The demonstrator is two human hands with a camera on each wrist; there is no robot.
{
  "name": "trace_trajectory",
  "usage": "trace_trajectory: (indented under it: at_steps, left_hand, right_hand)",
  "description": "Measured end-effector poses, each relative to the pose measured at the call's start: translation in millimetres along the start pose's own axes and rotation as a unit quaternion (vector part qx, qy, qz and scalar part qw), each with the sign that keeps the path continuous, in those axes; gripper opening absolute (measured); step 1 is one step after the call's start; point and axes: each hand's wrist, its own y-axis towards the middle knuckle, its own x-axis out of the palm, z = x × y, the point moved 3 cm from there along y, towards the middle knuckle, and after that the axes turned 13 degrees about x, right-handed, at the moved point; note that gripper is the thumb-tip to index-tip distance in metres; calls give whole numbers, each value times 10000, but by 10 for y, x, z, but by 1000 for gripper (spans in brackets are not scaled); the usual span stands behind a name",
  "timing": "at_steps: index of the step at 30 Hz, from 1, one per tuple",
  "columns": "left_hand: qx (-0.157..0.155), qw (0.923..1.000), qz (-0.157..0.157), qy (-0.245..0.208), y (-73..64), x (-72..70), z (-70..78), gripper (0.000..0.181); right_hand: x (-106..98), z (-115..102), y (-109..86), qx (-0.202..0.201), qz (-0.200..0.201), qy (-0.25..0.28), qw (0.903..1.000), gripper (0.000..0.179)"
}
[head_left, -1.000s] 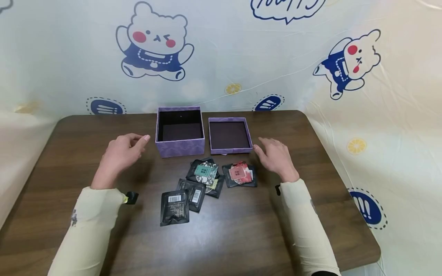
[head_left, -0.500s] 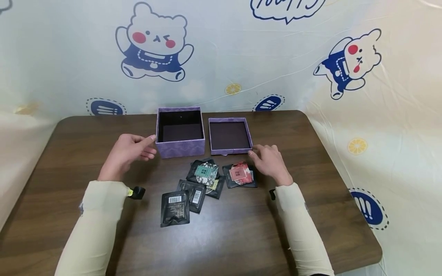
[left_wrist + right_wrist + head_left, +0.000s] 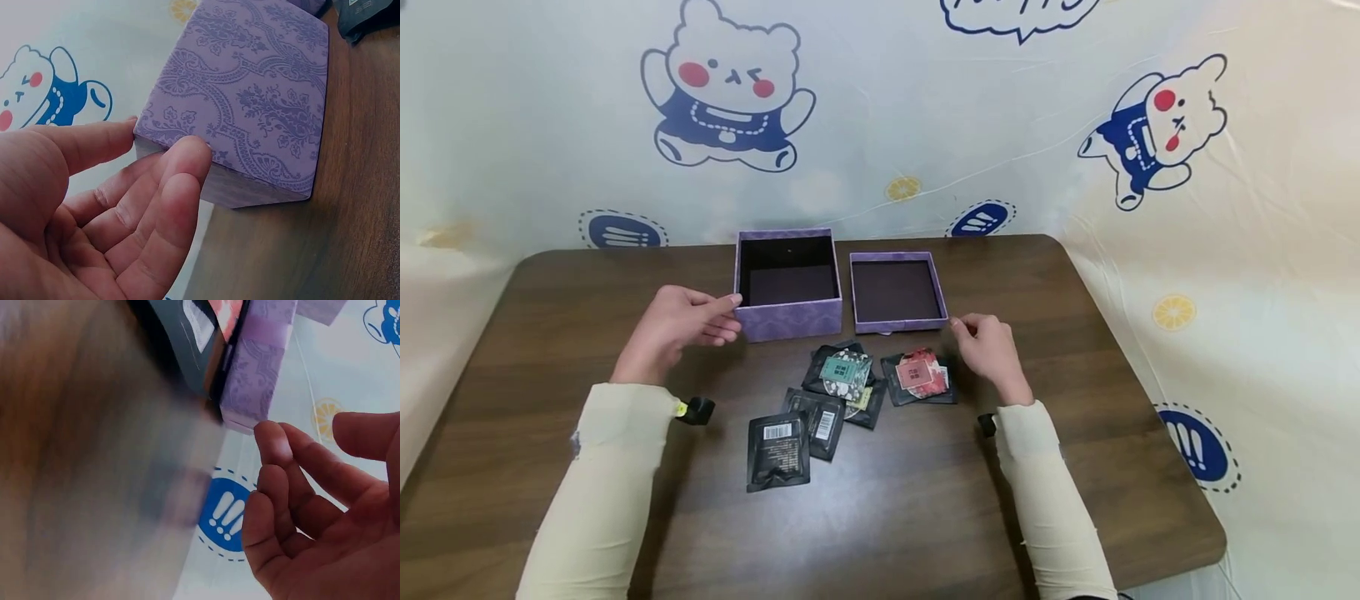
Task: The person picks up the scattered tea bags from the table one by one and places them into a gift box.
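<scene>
A purple patterned box (image 3: 790, 321), its dark inside exposed, stands at the back of the table. My left hand (image 3: 681, 329) is at its front-left corner, thumb tip right at the rim. In the left wrist view, the loosely bent fingers (image 3: 172, 219) lie along the box's side (image 3: 237, 94). To the right of the box, a shallow purple lid (image 3: 902, 326) lies with its hollow side up. My right hand (image 3: 988, 350) has its fingertips right by the lid's front-right corner. Seen from the right wrist, those fingers (image 3: 262, 534) are loosely curled, the thumb (image 3: 369, 434) apart.
Several flat black sachets lie in front of the box: a green-labelled one (image 3: 847, 372), a red-labelled one (image 3: 919, 375), and two barcode-side-up ones, the nearer sachet (image 3: 778, 454) overlapping the other. A printed cloth (image 3: 865, 108) hangs behind the brown table (image 3: 880, 533).
My left hand has moved right to the box's corner. The right hand has shifted slightly left and nearer, to the lid's corner. Box, lid and sachets lie as before.
</scene>
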Motion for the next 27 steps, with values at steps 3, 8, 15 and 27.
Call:
trace_trajectory:
  at_steps: [3,8,15,27]
  left_hand:
    - [28,10000,-22,-38,2,-24,4,62]
    - [64,9999,-27,-99,6,-37,6,62]
    - [43,9998,-64,-197,31,4,-11,58]
    - [63,9999,-35,-149,17,2,-11,57]
  right_hand:
    - [53,-11,12,239,-222,-9,9995,30]
    - [190,-40,61,392,-434,-186,9981,22]
    - [356,-52,61,706,-549,-254,9957,20]
    - [406,-178,60,1097,-556,-683,9901,25]
